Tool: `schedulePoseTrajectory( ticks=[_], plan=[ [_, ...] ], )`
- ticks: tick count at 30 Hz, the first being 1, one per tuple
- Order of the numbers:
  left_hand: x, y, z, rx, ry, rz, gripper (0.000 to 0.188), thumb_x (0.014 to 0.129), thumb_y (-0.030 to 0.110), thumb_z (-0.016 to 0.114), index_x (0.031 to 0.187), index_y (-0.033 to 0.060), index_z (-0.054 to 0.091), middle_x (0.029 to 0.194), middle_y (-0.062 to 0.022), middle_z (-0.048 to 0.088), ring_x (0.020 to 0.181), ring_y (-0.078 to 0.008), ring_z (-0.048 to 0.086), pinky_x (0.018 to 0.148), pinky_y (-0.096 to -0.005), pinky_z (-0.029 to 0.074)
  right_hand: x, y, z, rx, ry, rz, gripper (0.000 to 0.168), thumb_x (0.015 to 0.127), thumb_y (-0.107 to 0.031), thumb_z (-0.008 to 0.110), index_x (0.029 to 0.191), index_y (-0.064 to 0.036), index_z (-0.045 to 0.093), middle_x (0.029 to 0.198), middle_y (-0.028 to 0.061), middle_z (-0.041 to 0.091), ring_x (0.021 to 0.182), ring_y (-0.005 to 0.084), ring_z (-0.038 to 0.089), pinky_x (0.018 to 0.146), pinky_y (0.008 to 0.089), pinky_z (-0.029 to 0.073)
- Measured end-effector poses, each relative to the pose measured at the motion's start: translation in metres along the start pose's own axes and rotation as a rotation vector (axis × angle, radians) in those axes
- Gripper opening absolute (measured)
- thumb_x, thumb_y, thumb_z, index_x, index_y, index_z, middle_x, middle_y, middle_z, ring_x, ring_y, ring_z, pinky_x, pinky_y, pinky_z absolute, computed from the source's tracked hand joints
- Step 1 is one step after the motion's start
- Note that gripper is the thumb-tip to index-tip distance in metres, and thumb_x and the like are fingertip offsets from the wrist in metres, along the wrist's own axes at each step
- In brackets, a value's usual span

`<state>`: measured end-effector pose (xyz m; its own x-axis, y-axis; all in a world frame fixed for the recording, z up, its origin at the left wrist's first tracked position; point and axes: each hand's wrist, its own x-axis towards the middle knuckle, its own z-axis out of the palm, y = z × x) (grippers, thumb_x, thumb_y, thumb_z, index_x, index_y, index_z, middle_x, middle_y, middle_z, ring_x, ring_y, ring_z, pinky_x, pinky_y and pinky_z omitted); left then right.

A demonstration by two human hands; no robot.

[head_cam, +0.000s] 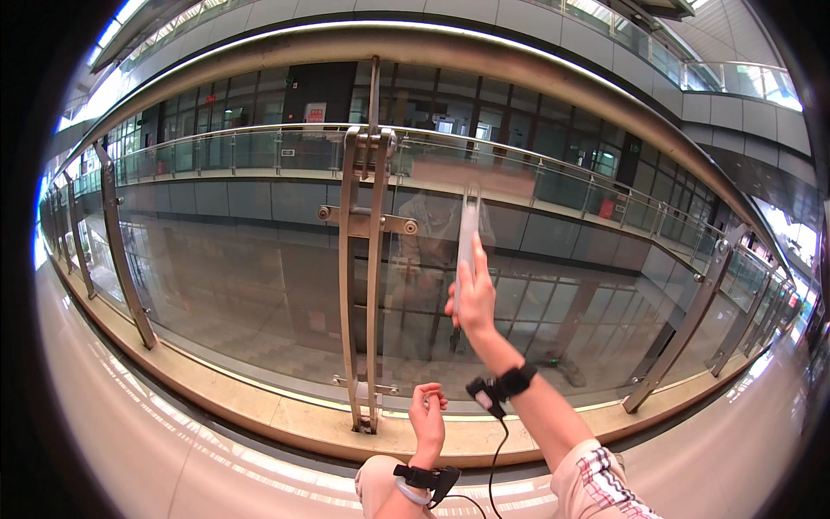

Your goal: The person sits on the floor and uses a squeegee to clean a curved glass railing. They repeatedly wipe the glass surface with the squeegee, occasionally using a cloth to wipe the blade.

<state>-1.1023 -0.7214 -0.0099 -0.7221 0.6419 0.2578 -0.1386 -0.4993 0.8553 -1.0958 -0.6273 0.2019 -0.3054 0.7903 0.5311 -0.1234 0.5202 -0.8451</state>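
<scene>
My right hand [475,295] is raised in front of a glass balustrade panel [551,266], its fingers around the pale handle of a flat tool [468,233]. A blurred pinkish pad [476,178] lies across the tool's upper end, at the glass; whether it is part of the tool is hard to tell. My left hand [428,415] is low, near the stone curb, with its fingers curled; nothing is plainly in it. Black straps with small devices and cables are on both wrists.
A double metal post [363,279] with glass clamps stands left of my hands. The round metal handrail [428,52] curves across the top. A stone curb [292,425] runs along the base, beside a shiny tiled floor [142,428]. Another railed gallery lies beyond the glass.
</scene>
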Motion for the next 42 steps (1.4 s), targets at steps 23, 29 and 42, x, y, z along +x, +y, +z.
schedulePoseTrajectory(
  ticks=[23,29,42],
  plan=[
    [-0.002,0.011,-0.005,-0.016,0.001,0.002,0.016,0.093,-0.002,0.044,0.095,0.0029,0.059,0.083,-0.0030,0.060,0.069,-0.0069,0.054,0.061,-0.0214,0.046,-0.046,0.081,-0.070,-1.191,-0.157,-0.500,0.053,0.088,-0.020,0.058,0.136,-0.039,0.045,0.070,0.0121,0.055,0.052,0.0305,0.058,0.047,0.0406,0.047],
    [-0.005,0.009,0.001,0.035,-0.007,0.004,0.017,0.091,-0.004,0.043,0.093,0.0024,0.059,0.083,-0.0032,0.060,0.068,-0.0072,0.055,0.061,-0.0213,0.046,-0.029,0.066,-0.075,-1.303,-0.269,-0.597,0.056,0.088,-0.023,0.060,0.139,-0.039,0.042,0.066,0.0099,0.053,0.050,0.0288,0.056,0.047,0.0395,0.046],
    [-0.010,0.005,0.015,0.079,-0.030,0.050,0.016,0.089,-0.005,0.044,0.088,-0.0001,0.059,0.085,-0.0040,0.059,0.067,-0.0089,0.055,0.059,-0.0223,0.046,-0.041,0.068,-0.132,-1.133,-0.306,-0.321,0.047,0.086,-0.031,0.062,0.132,-0.032,0.053,0.070,0.0125,0.059,0.065,0.0323,0.061,0.061,0.0428,0.049]
  ],
)
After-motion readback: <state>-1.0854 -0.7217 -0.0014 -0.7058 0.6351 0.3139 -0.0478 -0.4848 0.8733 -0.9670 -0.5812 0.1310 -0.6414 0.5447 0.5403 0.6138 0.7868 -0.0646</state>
